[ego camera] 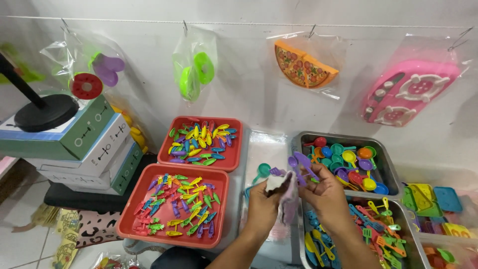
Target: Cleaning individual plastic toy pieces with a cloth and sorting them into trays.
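**Small bag being filled over the toy trays**

White wall and a cluttered worktable are making the background. Both hands are meeting over the middle of the table. The left hand [261, 199] is pinching one edge of a small clear bag [288, 199], and the right hand [326, 192] is gripping the other edge while also holding a purple spoon [304, 164] at the mouth. Pink pieces are showing through the film. This bag is looking very light, thin and limp, probably slippery too, so the rim near the opening is seeming the best place to grip it. The spoon is stiff, light plastic.

Around the hands, two red trays [172, 199] with tiny colourful toys are lying at the left, and metal trays [348, 159] with toy pans at the right. Above, bagged toys, a pizza [303, 65] among them, are hanging on a wire.
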